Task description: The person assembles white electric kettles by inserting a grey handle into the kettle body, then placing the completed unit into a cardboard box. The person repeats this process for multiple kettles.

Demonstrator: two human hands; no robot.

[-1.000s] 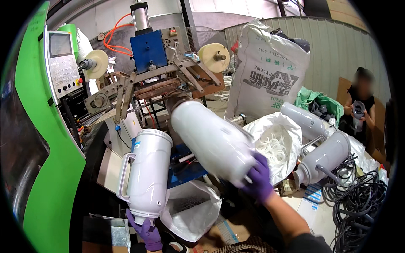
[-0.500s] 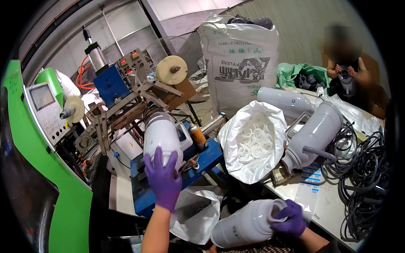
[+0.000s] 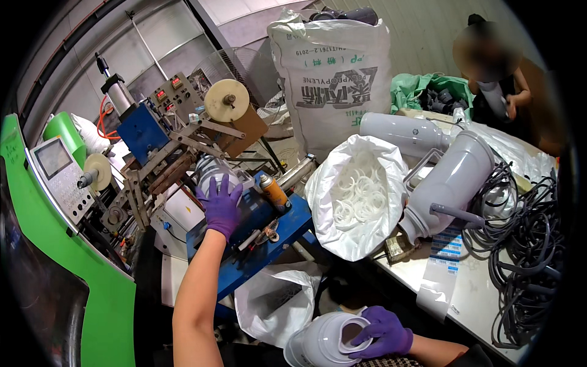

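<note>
My left hand, in a purple glove, is stretched out over a grey plastic jug on the machine. Its fingers are spread across the jug's near end, and the jug's far part disappears into the machine frame. Low in front of me, a second grey jug leans with its wide mouth turned up toward the right. My right hand, also purple-gloved, grips that mouth, fingers hooked over the rim. The lower part of this jug is cut off by the picture's edge.
Beneath the machine is a blue bench with a spray can. A white bag of clear rings, a large handled jug and black cords crowd the right-hand table. Another person sits at the far right, holding a grey part.
My left hand has moved forward with its jug, now deeper in the machine. My right hand and the second jug have shifted lower and left, its mouth turning upward. The view has tilted slightly.
</note>
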